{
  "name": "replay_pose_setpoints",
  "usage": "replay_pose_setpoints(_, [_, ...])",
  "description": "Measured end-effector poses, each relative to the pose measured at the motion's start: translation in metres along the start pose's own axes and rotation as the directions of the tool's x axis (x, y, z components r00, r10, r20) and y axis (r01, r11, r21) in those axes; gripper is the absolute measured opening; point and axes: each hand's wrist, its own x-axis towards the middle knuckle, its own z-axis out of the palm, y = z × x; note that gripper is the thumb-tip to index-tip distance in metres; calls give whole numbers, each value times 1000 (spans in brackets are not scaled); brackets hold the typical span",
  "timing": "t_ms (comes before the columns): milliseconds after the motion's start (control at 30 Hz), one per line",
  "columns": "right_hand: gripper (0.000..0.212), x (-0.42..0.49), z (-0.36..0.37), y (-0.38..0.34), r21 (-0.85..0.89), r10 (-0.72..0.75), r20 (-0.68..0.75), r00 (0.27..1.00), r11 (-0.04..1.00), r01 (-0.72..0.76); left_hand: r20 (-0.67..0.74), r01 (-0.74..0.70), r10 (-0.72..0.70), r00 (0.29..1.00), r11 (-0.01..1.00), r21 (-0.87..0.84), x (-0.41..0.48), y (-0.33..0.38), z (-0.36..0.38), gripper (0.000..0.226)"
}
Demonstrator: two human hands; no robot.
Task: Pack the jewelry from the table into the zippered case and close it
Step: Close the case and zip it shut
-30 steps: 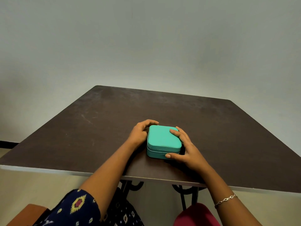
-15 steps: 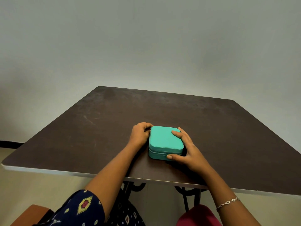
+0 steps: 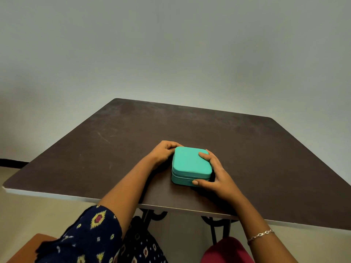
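Honestly the zippered case looks light, stiff and kinda slick, so the right hand clamping its corner (thumb in front, finger on the lid) makes sense; the left hand sits curled against its other side, can't tell if it's holding anything.

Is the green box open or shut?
Shut. The teal case has its lid flat on its base; whether fully zipped, cannot tell.

Dim, soft indoor light falls evenly, with no glare. The wall fades from dull grey high up to paler just behind the table, whose far part shows a faint matte sheen. Soft dark shadows pool around the case. Wide-angle bending tilts the table's edges, and the near patterned sleeve looks slightly soft.
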Motion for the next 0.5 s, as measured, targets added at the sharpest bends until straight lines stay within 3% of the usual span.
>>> replay_pose_setpoints(133, [72, 0, 0, 1, 7, -11, 1, 1000, 1000, 11, 91, -21, 15, 996, 998, 58, -3, -2, -6, 30])
replay_pose_setpoints(267, [72, 1, 0, 0, 2, -19, -8, 1000, 1000, 19, -86, -85, 107, 990, 968, 235, -1, -8, 1, 27])
replay_pose_setpoints(400, [72, 0, 1, 0, 6, -14, -3, 1000, 1000, 14, -105, -103, 152, 983, 922, 374, 0, -10, 3, 23])
replay_pose_setpoints(500, [72, 1, 2, 0, 12, -8, -18, 1000, 1000, 8, -202, -101, 203, 958, 900, 425, -2, -10, 5, 21])
